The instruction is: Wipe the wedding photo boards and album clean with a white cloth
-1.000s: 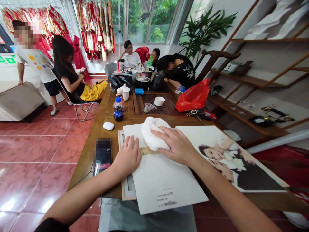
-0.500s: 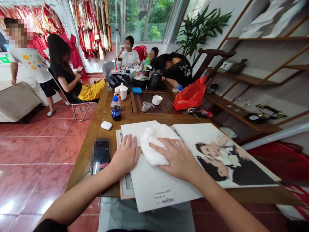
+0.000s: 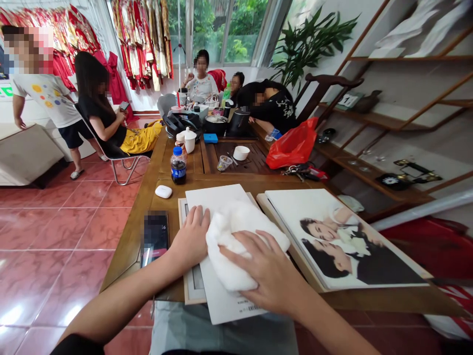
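Observation:
My right hand (image 3: 268, 268) holds a bunched white cloth (image 3: 227, 266) down on a white board (image 3: 218, 308), fingers curved over it. The board lies face down, with a barcode and small print partly covered near its front edge. My left hand (image 3: 192, 234) rests palm down along the board's left edge, fingers stretched out and close beside the cloth. Beneath the board, a light wooden frame (image 3: 190, 291) sticks out at the left. Right of these lies a photo panel (image 3: 388, 270) printed with a couple, apparently on top of another panel.
A phone (image 3: 154, 236), white earbud case (image 3: 163, 191) and cola bottle (image 3: 178, 167) stand at the left. Beyond are a small white bowl (image 3: 241, 153), red plastic bag (image 3: 291, 147) and keys (image 3: 297, 170). Several people sit or stand farther back; shelves (image 3: 369, 118) rise at the right.
My right hand has slid the cloth toward me and slightly left, covering part of the print. The cloth has spread wider. My left hand stays at the board's edge.

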The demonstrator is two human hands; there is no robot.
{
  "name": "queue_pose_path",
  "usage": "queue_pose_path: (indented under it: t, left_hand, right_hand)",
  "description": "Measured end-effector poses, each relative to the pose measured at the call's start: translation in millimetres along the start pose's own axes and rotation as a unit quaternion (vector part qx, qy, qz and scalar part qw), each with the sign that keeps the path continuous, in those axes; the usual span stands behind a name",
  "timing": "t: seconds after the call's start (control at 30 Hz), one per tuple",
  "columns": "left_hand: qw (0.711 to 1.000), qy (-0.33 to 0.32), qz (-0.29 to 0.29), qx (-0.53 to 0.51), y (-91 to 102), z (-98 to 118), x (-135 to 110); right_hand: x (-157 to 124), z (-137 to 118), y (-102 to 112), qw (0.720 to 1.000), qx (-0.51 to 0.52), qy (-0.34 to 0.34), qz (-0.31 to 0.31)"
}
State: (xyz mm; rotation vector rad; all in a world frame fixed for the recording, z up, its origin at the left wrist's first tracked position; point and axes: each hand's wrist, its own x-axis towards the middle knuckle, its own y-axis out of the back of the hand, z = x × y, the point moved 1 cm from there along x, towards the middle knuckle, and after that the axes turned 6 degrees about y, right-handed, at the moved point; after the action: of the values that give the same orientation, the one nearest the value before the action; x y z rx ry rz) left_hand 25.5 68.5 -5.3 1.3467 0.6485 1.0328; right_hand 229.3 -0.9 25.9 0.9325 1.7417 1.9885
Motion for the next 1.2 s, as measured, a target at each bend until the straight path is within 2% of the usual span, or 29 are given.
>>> queue_pose_path:
  t: [0.1, 0.3, 0.4, 0.6, 0.77, 0.9, 1.07, 1.2]
  left_hand:
    - [1.000, 0.010, -0.007, -0.003, 3.3, 0.5, 0.4]
    - [1.000, 0.011, 0.014, -0.001, 6.6, 1.8, 1.4]
    - [1.000, 0.007, 0.027, 0.003, 4.9, 1.4, 1.1]
    - [0.999, 0.006, 0.033, 0.005, 1.7, -0.1, 0.8]
    - [1.000, 0.006, 0.008, -0.001, 1.4, -0.9, 1.3]
    - [1.000, 0.010, 0.027, -0.010, 2.7, -0.6, 1.5]
    - [0.999, 0.003, 0.040, -0.014, 3.5, -0.8, 1.0]
    - [0.999, 0.002, 0.043, -0.017, 2.1, -0.9, 0.7]
  right_hand:
    - [-7.7, -6.0, 0.9, 1.000, 0.003, 0.005, 0.013]
    - [-38.0, 18.0, 0.3, 0.993, -0.078, -0.055, 0.066]
    - [-43.8, 20.1, -0.4, 0.989, -0.102, -0.066, 0.084]
    - [-24.7, -14.7, 1.4, 0.997, -0.029, -0.025, 0.066]
    - [-12.9, -37.5, 4.5, 0.998, -0.001, 0.013, 0.057]
    - [-26.7, -26.0, 3.4, 0.998, -0.018, -0.018, 0.063]
    - [-53.6, -2.1, 3.6, 0.989, -0.087, -0.076, 0.091]
    - [-53.8, -7.2, 4.6, 0.990, -0.080, -0.061, 0.095]
